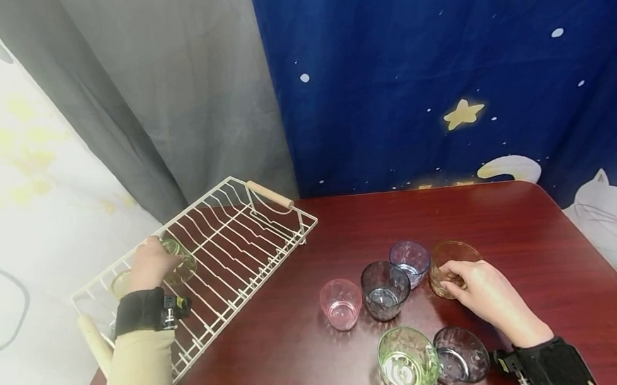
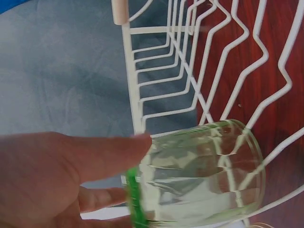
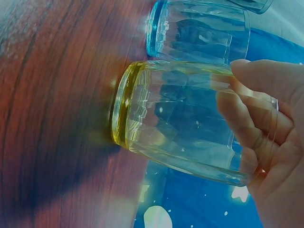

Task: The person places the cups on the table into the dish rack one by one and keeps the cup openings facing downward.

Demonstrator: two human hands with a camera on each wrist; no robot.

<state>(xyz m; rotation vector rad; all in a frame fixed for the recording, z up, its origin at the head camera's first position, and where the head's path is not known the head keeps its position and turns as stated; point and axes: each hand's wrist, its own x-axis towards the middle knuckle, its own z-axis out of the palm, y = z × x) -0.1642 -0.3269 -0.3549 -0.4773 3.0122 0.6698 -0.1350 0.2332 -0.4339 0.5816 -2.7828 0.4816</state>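
At the left, my left hand (image 1: 151, 264) grips an upturned green glass (image 2: 199, 175), its mouth down at the wires of the white rack (image 2: 132, 80); 1 yellowish glass (image 1: 121, 284), partly hidden, is already there. On the table's right side, my right hand (image 1: 479, 287) pinches an upright yellow glass (image 3: 175, 118) near its rim. Left of it stand a pink glass (image 1: 341, 309), a grey glass (image 1: 387, 295) and a blue glass (image 1: 410, 260); nearer, a green tumbler (image 1: 408, 362) and a purplish glass (image 1: 461, 356). I judge it early: 1 racked, 1 at the rack, 6 left.
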